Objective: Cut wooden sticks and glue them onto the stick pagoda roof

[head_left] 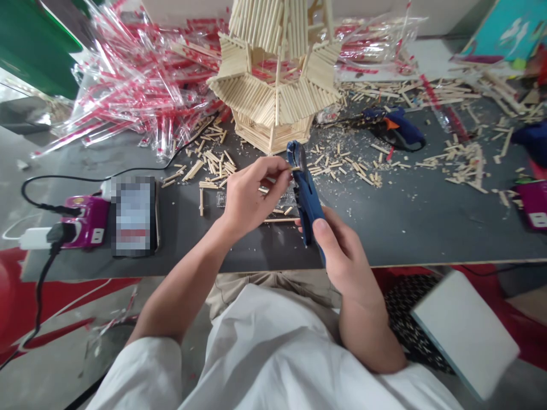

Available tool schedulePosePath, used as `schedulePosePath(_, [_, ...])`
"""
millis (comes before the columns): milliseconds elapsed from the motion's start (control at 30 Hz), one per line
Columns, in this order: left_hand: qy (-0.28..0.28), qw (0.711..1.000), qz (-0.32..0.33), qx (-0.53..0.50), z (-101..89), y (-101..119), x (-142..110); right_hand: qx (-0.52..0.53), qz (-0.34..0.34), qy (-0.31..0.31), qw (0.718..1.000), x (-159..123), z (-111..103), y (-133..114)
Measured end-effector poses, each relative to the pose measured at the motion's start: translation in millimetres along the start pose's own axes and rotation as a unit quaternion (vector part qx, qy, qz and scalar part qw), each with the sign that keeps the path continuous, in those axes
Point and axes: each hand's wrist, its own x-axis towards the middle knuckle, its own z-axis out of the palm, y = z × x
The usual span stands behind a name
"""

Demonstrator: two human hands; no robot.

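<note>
My left hand (255, 193) is closed in a pinch on a short thin wooden stick (296, 168), whose end meets the jaws of a blue hand cutter. My right hand (345, 253) is wrapped round the handles of that blue hand cutter (304, 191), which points away from me with its head up. Just beyond both hands stands a tiered pagoda-like model (273, 105) built of wooden sticks. A longer stick (280, 220) lies on the table beneath my hands, beside a small clear piece of plastic that is partly hidden.
Cut stick pieces (213, 165) litter the dark table (419, 228). Behind lie red and clear plastic wrappers (145, 85). A blue glue gun (395, 126) rests at back right. On the left are a phone (133, 216) and a purple power strip (88, 221) with cables.
</note>
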Motion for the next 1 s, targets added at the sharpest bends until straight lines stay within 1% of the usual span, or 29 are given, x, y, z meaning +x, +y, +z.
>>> schedulePosePath(233, [0.007, 1.000, 0.011, 0.000, 0.0, 2.6, 0.7, 0.001, -0.002, -0.004, 1.000, -0.8, 0.0, -0.7])
schedulePosePath(433, [0.009, 0.999, 0.029, 0.042, -2.1, 1.9, 1.1, -0.013, -0.014, -0.008, 1.000, 0.2, -0.6, -0.3])
schedulePosePath(567, [0.010, 0.998, 0.033, 0.044, -2.9, 1.9, 1.1, -0.020, -0.019, -0.007, 1.000, -0.5, -1.0, 0.5])
schedulePosePath(700, [0.005, 0.998, 0.025, 0.050, -3.1, 2.6, 1.8, -0.031, -0.015, -0.012, 0.999, -0.3, -1.1, -0.1])
schedulePosePath(1000, [0.001, 0.999, 0.022, 0.049, -4.3, 3.3, 2.7, -0.042, -0.034, -0.012, 0.998, 1.1, -0.4, -3.1])
